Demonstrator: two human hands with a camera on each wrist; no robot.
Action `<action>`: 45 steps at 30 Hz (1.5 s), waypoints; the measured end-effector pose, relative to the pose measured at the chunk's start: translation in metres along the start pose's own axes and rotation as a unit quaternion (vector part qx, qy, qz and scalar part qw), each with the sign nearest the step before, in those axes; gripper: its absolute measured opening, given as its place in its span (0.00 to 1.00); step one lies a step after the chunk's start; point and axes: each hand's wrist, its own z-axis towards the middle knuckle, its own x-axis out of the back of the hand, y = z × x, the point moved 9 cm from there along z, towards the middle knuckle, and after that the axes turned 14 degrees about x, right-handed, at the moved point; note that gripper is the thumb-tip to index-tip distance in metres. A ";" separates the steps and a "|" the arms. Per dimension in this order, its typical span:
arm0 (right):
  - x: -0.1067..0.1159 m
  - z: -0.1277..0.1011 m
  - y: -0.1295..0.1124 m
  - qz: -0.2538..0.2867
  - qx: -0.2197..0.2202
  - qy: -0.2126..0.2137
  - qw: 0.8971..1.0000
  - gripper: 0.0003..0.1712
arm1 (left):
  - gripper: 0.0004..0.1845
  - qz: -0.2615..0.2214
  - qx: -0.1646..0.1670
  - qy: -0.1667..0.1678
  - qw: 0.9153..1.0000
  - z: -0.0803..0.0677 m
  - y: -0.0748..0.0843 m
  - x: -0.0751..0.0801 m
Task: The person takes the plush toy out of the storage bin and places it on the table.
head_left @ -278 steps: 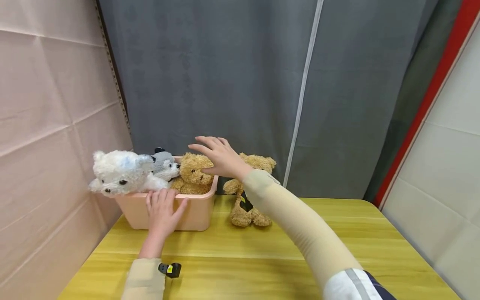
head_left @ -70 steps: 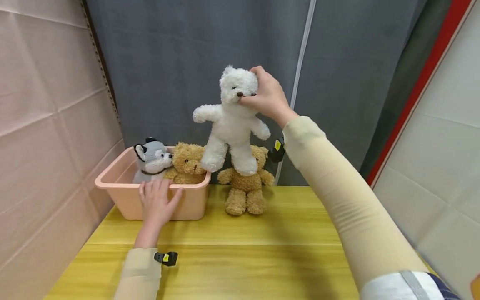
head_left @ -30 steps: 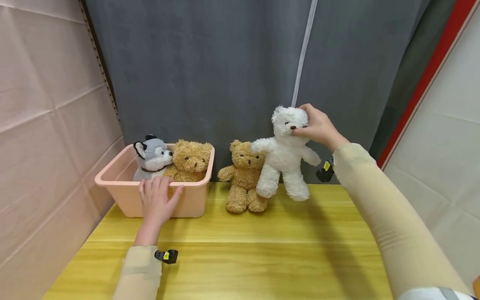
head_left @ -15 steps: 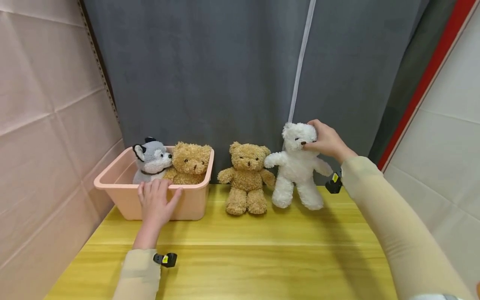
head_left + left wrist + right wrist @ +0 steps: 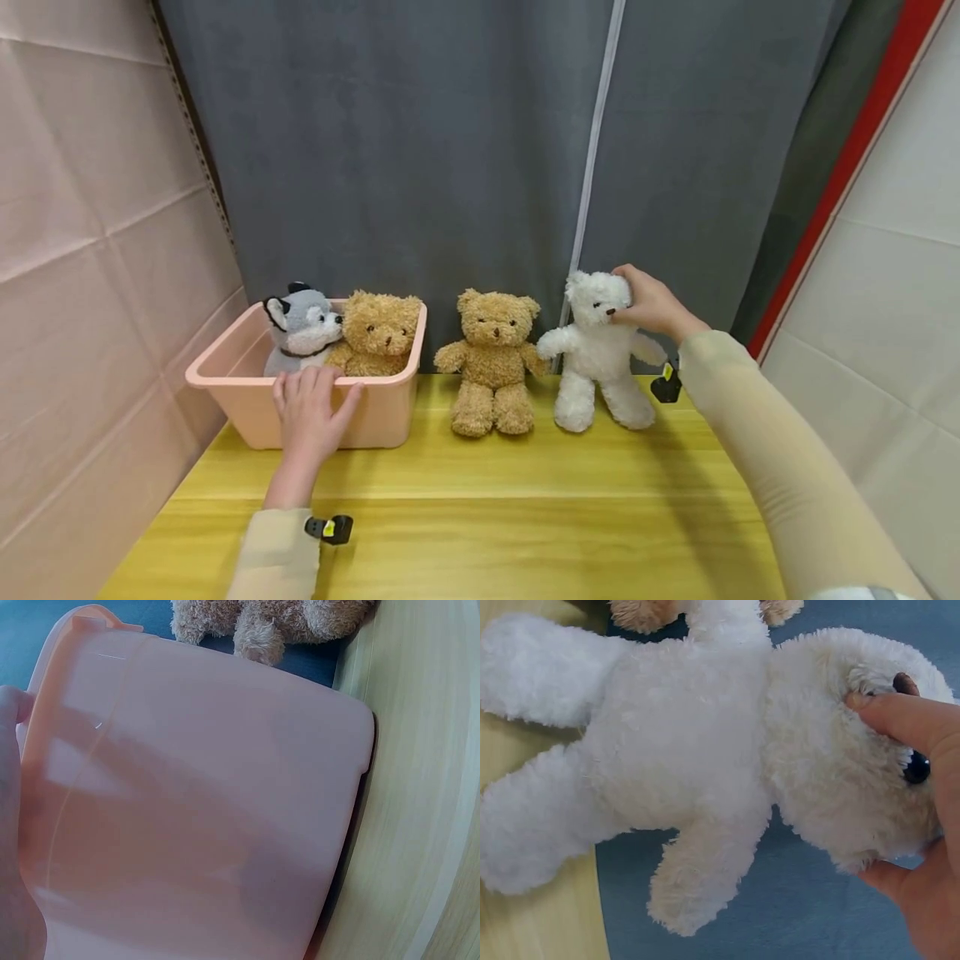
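My right hand (image 5: 654, 304) grips the head of a white teddy bear (image 5: 602, 354); the right wrist view shows the thumb on the face beside the brown nose. The bear is upright, feet at the wooden table, right of a brown teddy bear (image 5: 494, 365). One white arm touches or overlaps the brown bear's arm. My left hand (image 5: 309, 412) holds the front rim of a pink plastic bin (image 5: 240, 408), fingers hooked over it and fingertips hidden. In the bin sit a grey-and-white husky plush (image 5: 303, 323) and a second brown teddy bear (image 5: 381, 327).
Behind the toys hangs a dark grey curtain (image 5: 390, 150) with a pale strip. A light fabric wall (image 5: 90, 292) stands close to the bin on the left. White panels (image 5: 885, 333) with a red edge are at the right. The wooden table (image 5: 465, 542) extends toward me.
The white bear came out of the bin, passed over the standing brown bear to its right, and was lowered to the table by my right hand. My left hand stayed at the bin's rim.
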 end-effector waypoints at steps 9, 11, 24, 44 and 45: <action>-0.031 -0.001 0.022 0.000 0.005 -0.018 1.000 0.41 | 0.22 0.005 -0.004 0.006 1.000 0.001 0.001 0.003; -0.038 -0.001 0.027 -0.002 0.011 -0.012 1.000 0.40 | 0.23 0.007 -0.003 0.003 1.000 0.001 0.002 0.002; -0.067 -0.006 0.040 -0.029 0.019 0.022 0.999 0.40 | 0.23 0.007 -0.004 0.004 1.000 -0.003 0.001 -0.004; -0.067 -0.003 0.040 -0.022 -0.025 -0.001 0.999 0.52 | 0.24 0.008 0.000 0.011 1.000 -0.002 -0.001 -0.003; -0.066 -0.003 0.040 -0.023 -0.026 -0.003 0.999 0.53 | 0.24 0.008 -0.001 0.011 1.000 -0.001 -0.001 -0.003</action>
